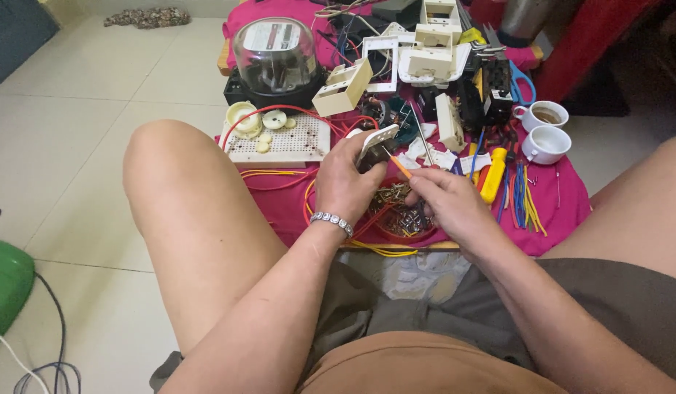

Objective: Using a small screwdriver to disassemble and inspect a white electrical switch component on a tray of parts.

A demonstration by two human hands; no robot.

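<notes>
The person sits low with knees spread, both forearms reaching forward over a small bench (279,208) draped in pink cloth. The left hand (343,184) is raised, wrist bent, a beaded bracelet (332,221) round it; its grip is clenched on a white switch plate (377,138), tilted toward the other hand. The right hand (446,201) comes in from the right, fingers pinched together, grasping a thin orange-handled screwdriver (400,166) whose tip meets the plate. Just beneath both hands sits a red bowl (400,226) of small metal parts. Farther back stand a glass-domed meter (274,55) and cream plastic housings; two white cups (544,131) sit at the right edge, with coloured wires near them.
</notes>
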